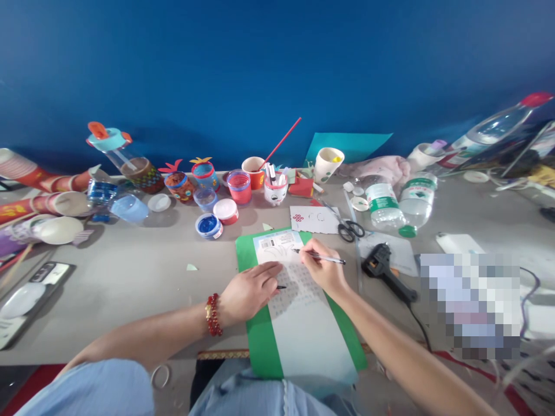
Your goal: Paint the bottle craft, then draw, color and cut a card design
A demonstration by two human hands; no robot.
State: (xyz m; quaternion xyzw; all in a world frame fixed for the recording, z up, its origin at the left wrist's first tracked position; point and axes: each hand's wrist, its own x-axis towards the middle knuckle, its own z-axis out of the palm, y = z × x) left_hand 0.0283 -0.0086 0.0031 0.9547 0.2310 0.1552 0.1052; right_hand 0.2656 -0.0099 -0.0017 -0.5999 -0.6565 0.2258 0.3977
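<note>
My right hand (323,266) is closed around a slim pen (327,258), its dark tip on the white paper (307,341) near curved pencil-like lines. That long sheet, with a printed label at its top and faint rows of print, lies over a green sheet (260,359). My left hand (255,287) rests on the paper's left side, fingers bent. From under them pokes a small black thing, apparently a pen cap (281,287). A red bead bracelet circles my left wrist.
Paint pots (208,225), decorated cups (275,189) and bottles (384,202) line the back by the blue wall. Scissors (350,231) lie beside a white card (314,219). At the right is a black glue gun (384,266) with its cord; a phone (37,300) lies far left.
</note>
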